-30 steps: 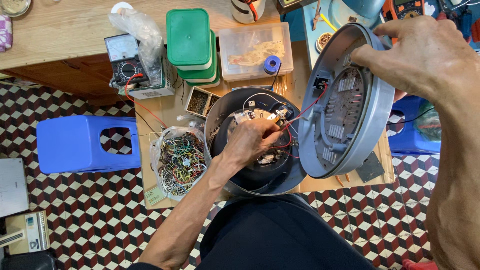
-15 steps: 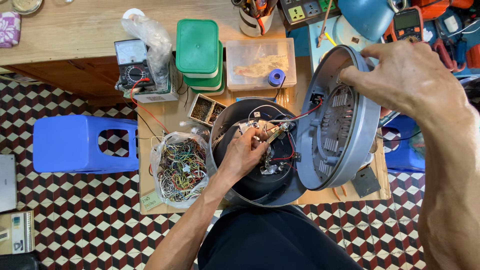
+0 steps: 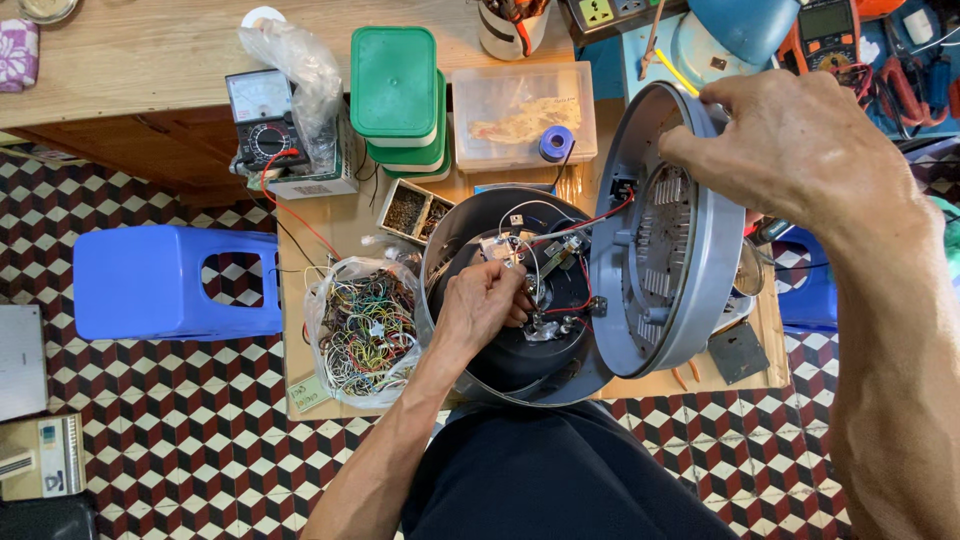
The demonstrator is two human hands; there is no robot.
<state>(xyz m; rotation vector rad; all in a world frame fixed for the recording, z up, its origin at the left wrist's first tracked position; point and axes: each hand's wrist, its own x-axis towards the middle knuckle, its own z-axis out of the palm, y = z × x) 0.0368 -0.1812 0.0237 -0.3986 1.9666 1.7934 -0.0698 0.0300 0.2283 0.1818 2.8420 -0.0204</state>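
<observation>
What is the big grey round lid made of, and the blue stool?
The grey round lid, held up by the right hand, looks like painted or moulded plastic, maybe metal: smooth matte rim, with ribbed silvery metal plates inside. The blue stool looks like plastic: one-piece, glossy, with moulded cut-outs.

left hand [image 3: 487,305]: forearm reached up from below, fingers curled in a pinching grip, knuckles up | right hand [image 3: 800,150]: arm raised, fingers hooked leftward in a grip, wrist bent
</observation>
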